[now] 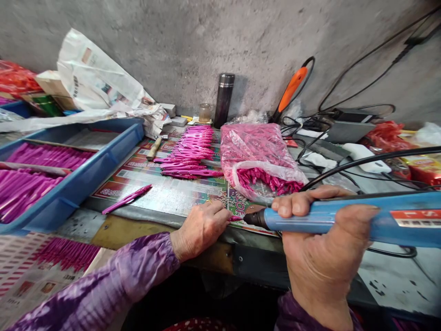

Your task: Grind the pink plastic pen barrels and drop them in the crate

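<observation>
My right hand [320,239] is wrapped round a blue electric screwdriver [344,216], held level with its dark tip [253,217] pointing left. My left hand [203,227] rests on the bench edge, fingers pinched on a small pink part [236,218] right at the tool's tip. Tiny screws [229,198] lie scattered just beyond the fingers. A single pink pen-like piece [127,199] lies to the left on the printed sheet. A row of the same pink pieces [191,151] is stacked farther back.
A plastic bag of pink parts [258,156] sits behind the tool. A blue tray [76,179] with purple-pink pieces stands at left, newspaper behind it. A black flask [223,99], an orange-handled tool [291,89], cables and a small hammer [155,147] lie by the wall.
</observation>
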The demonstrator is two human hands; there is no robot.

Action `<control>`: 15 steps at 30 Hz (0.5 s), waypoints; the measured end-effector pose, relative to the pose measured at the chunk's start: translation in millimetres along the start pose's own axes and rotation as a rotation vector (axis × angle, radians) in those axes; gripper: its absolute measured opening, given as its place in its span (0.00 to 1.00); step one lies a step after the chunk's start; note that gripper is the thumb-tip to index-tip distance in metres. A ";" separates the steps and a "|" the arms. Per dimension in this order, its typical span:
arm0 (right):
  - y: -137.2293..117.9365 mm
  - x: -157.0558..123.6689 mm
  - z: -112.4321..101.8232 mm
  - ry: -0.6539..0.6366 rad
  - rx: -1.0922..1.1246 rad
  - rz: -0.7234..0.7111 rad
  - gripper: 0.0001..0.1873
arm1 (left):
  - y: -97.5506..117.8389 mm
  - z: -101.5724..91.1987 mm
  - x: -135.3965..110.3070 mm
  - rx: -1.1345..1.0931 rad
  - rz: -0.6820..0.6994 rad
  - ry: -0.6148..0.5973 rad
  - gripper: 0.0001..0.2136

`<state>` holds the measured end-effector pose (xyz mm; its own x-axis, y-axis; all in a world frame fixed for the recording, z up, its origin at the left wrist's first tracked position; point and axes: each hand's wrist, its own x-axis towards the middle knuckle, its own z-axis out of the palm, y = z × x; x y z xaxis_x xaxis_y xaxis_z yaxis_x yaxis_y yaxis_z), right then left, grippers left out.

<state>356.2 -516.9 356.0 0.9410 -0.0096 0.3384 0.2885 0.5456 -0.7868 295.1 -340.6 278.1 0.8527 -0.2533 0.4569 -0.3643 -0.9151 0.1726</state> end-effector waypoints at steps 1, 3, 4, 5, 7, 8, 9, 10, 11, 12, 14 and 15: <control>0.0 -0.1 -0.4 -0.002 -0.005 0.002 0.27 | 0.4 -0.1 0.2 -0.003 -0.005 -0.006 0.13; 0.0 -0.3 -1.0 -0.005 -0.019 0.001 0.27 | 1.2 -0.6 0.8 -0.005 -0.015 -0.015 0.12; 0.1 -0.4 -1.2 -0.003 -0.023 -0.004 0.27 | 1.5 -1.0 1.1 -0.004 -0.016 -0.016 0.12; 0.1 -0.5 -1.4 -0.002 -0.026 -0.007 0.27 | 1.7 -1.3 1.3 -0.002 -0.012 -0.013 0.12; 0.3 -1.0 -1.7 -0.001 -0.032 -0.005 0.28 | 1.5 -1.9 1.5 0.000 0.004 0.000 0.12; 0.5 -1.4 -1.8 0.000 -0.031 -0.004 0.28 | 1.2 -1.9 1.4 -0.002 0.013 0.009 0.12; 0.6 -1.7 -2.0 0.000 -0.030 -0.001 0.28 | 0.9 -1.8 1.1 -0.006 0.020 0.018 0.12; 0.8 -1.9 -2.2 -0.002 -0.028 0.000 0.28 | 0.6 -1.5 0.8 -0.012 0.024 0.027 0.12; 0.9 -2.1 -2.2 -0.003 -0.026 0.000 0.28 | 0.3 -1.0 0.4 -0.018 0.026 0.033 0.12; 0.9 -2.2 -2.2 -0.003 -0.025 0.000 0.28 | 0.1 -0.3 0.0 -0.024 0.024 0.036 0.12; 0.9 -2.1 -1.8 -0.003 -0.024 0.003 0.28 | 0.1 0.9 -0.7 -0.030 0.011 0.031 0.11; 0.9 -2.0 -1.5 -0.002 -0.024 0.004 0.27 | 0.2 1.2 -1.0 -0.030 0.001 0.027 0.11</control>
<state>354.9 -517.7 353.9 0.9416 -0.0055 0.3366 0.2891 0.5254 -0.8002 294.7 -341.0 276.7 0.8420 -0.2454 0.4805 -0.3767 -0.9049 0.1980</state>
